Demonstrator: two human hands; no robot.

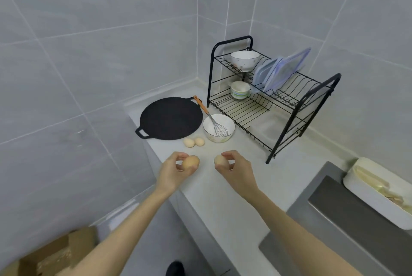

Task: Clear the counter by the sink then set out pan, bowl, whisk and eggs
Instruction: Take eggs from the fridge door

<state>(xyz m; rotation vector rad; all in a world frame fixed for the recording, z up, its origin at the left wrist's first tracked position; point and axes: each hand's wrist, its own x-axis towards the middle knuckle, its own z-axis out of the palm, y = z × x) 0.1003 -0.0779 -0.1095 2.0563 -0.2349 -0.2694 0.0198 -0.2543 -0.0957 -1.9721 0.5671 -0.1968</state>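
Note:
A flat black pan (pixel 170 118) lies on the pale counter (pixel 223 197) near the wall. Right of it stands a white bowl (pixel 209 127) with a whisk (pixel 217 127) leaning inside, its orange handle pointing back. Two eggs (pixel 194 142) lie together on the counter just in front of the pan and bowl. My left hand (pixel 176 172) grips a brown egg (pixel 191 162) above the counter's front part. My right hand (pixel 237 169) pinches a second, paler egg (pixel 220 161) beside it.
A black two-tier dish rack (pixel 276 101) stands at the back right with two bowls and plastic lids. The steel sink (pixel 334 220) lies at the right, a white container (pixel 379 195) on its far side. A cardboard box (pixel 55 255) sits low at the left.

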